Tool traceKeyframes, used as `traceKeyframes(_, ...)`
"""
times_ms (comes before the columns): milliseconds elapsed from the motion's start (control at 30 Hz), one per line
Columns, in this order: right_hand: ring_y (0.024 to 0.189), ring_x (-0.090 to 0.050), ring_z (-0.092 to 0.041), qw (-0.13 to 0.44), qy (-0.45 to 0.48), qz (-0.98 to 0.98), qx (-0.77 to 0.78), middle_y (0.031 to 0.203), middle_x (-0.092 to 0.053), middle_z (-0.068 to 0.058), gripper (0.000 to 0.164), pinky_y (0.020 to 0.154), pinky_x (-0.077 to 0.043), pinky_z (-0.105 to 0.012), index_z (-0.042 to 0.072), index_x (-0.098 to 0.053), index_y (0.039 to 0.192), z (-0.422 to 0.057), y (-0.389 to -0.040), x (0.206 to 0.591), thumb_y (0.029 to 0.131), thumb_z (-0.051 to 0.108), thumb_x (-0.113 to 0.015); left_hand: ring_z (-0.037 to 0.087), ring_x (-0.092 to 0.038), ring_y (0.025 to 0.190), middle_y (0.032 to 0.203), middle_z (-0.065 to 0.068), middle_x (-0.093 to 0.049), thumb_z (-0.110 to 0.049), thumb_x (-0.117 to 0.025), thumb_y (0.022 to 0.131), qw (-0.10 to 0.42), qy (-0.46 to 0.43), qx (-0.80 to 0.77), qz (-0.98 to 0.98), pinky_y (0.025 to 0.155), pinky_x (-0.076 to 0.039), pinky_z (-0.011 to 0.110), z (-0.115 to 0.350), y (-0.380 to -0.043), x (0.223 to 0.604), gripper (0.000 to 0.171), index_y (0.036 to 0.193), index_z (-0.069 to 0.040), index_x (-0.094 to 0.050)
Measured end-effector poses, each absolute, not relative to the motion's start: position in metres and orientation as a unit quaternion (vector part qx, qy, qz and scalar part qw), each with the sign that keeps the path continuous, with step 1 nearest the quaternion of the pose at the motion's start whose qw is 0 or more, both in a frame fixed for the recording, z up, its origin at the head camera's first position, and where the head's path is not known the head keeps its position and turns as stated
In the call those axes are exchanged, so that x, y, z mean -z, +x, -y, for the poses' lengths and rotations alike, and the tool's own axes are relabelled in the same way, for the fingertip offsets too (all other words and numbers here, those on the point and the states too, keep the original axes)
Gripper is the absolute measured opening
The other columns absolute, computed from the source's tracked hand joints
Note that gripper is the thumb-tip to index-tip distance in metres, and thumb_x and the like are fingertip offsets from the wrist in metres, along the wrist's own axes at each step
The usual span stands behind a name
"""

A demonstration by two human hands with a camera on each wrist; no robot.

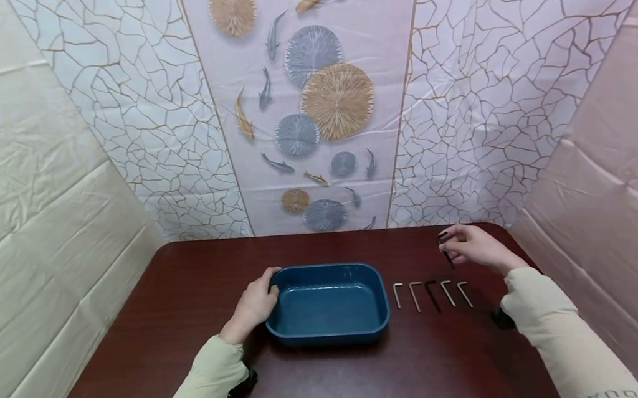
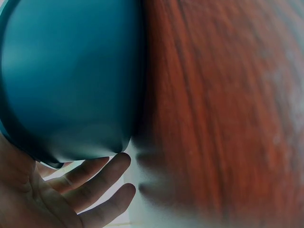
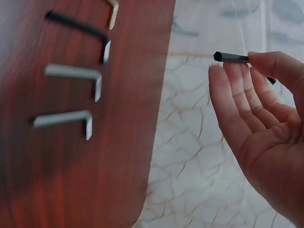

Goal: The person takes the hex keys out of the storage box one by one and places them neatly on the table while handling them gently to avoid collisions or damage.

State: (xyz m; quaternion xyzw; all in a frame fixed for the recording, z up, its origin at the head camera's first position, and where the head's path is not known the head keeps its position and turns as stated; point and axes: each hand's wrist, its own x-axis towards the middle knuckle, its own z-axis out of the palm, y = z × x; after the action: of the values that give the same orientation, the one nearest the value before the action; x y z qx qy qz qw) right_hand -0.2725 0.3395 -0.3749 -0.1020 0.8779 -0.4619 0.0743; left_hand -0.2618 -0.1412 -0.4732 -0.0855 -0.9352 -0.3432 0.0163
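In the head view, a deep blue rectangular tray (image 1: 328, 312) sits on the table. My left hand (image 1: 255, 300) holds its left end at the rim. From the left wrist view, the fingers of the left hand (image 2: 71, 194) reach along the tray's outer wall (image 2: 71, 85); the thumb is hidden there. My right hand (image 1: 475, 245) is raised over the far right of the table and pinches a black hex key (image 1: 448, 259). The right wrist view shows that hex key (image 3: 232, 57) between thumb and fingers of the right hand (image 3: 266, 118), its hexagonal end sticking out.
Right of the tray, several L-shaped hex keys lie in a row, among them a black one (image 1: 432, 295) and a silver one (image 1: 449, 293). The dark red table (image 1: 197, 314) ends at a patterned cloth backdrop (image 1: 311, 161), with plain cloth walls on both sides.
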Motion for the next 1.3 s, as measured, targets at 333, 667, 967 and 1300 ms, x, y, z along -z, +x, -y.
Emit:
traceKeyframes(333,0.077,-0.065,-0.017,0.069,-0.08,-0.88,0.463,0.096,-0.069,-0.009,0.044,0.071,-0.058,-0.036,-0.021,-0.042,0.131,-0.376,-0.259,0.403,0.1,0.005,-0.058,0.019,-0.052,0.056,0.121,0.018,-0.065,-0.013,-0.047,0.104,0.012,-0.089,0.343,0.935,0.051,-0.042,0.034,0.144,-0.262,0.476,0.044,0.147,-0.012,-0.046)
traceKeyframes(667,0.079,-0.065,-0.017,0.097,-0.046,-0.885,0.453,0.1,-0.069,-0.018,0.049,0.072,-0.058,-0.036,-0.025,-0.037,0.134,-0.396,-0.253,0.432,0.101,0.005,-0.056,0.018,-0.044,0.049,0.079,0.006,-0.055,-0.012,-0.049,0.103,0.013,-0.088,0.34,0.936,0.05,-0.039,0.033,0.149,-0.256,0.475,0.044,0.147,-0.012,-0.046)
traceKeyframes(967,0.08,-0.065,-0.019,0.098,-0.032,-0.893,0.438,0.102,-0.068,-0.02,0.05,0.071,-0.058,-0.035,-0.028,-0.034,0.135,-0.415,-0.248,0.443,0.101,0.004,-0.052,0.018,-0.045,0.049,0.072,0.005,-0.051,-0.012,-0.049,0.104,0.013,-0.092,0.346,0.934,0.049,-0.039,0.033,0.145,-0.261,0.473,0.044,0.148,-0.012,-0.045)
traceKeyframes(1300,0.08,-0.066,-0.02,0.104,-0.032,-0.902,0.419,0.094,-0.066,-0.02,0.049,0.07,-0.057,-0.034,-0.032,-0.033,0.131,-0.423,-0.245,0.451,0.1,0.001,-0.053,0.019,-0.05,0.054,0.093,0.012,-0.064,-0.01,-0.049,0.103,0.019,-0.091,0.353,0.931,0.05,-0.041,0.033,0.141,-0.26,0.471,0.044,0.146,-0.011,-0.047)
